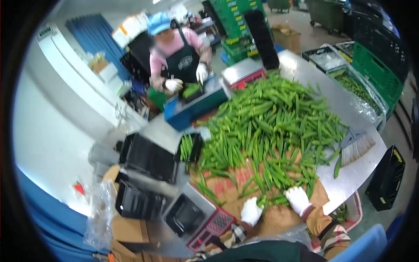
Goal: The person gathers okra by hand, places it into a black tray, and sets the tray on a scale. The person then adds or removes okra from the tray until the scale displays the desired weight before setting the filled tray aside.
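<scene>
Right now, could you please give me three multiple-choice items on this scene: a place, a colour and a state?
1. Where is the broom? A right of the okra pile; B on the scale; C on the floor.
2. The co-worker's cap is: A red; B blue; C yellow.
3. The left hand and right hand rest: A on okra; B on the broom; C on a crate.
1 A, it lies by the pile's right edge; 2 B, plainly blue; 3 A, both touch pods.

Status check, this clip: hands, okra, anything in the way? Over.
Both gloved: left hand and right hand on pods at near edge of okra pile; grip unclear. Nearby: scale beside left hand, brush further right; nothing blocking.
</scene>
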